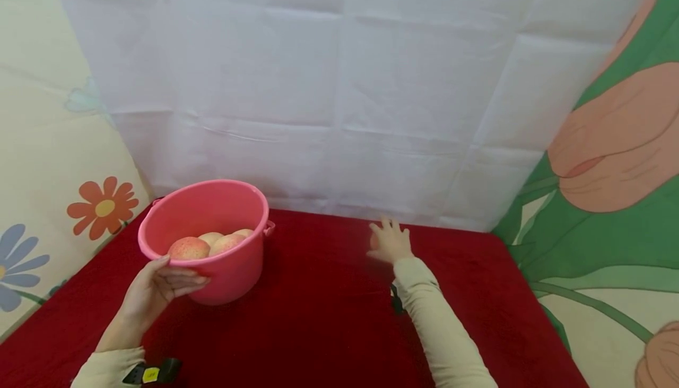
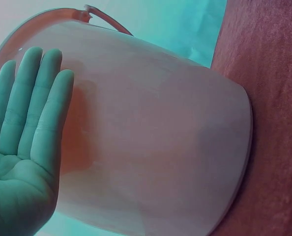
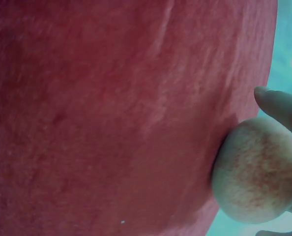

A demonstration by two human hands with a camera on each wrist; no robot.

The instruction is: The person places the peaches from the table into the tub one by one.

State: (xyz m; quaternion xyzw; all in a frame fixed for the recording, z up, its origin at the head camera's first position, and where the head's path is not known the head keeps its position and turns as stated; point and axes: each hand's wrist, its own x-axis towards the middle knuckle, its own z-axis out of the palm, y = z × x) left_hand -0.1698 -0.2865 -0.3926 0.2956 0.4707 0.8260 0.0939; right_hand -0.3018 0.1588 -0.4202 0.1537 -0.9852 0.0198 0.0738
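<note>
A pink bucket [image 1: 228,273] stands on the red cloth at the left, with several peaches [image 1: 189,249] inside it. My left hand [image 1: 145,295] is at the bucket's near side, thumb by the rim and fingers extended along the outer wall. In the left wrist view, those four fingers [image 2: 47,113] look straight in front of the bucket wall [image 2: 151,128]. Over at the back of the cloth, my right hand [image 1: 394,243] reaches with spread fingers around a single peach [image 3: 256,172]. Whether the fingertips touch that peach cannot be told.
The red cloth [image 1: 313,317] covers the tabletop and meets a creased white sheet [image 1: 329,81] at the back. Flower-printed hangings flank it, cream [image 1: 48,111] at the left and green [image 1: 610,234] at the right. A handle [image 2: 109,19] is attached at the bucket's rim.
</note>
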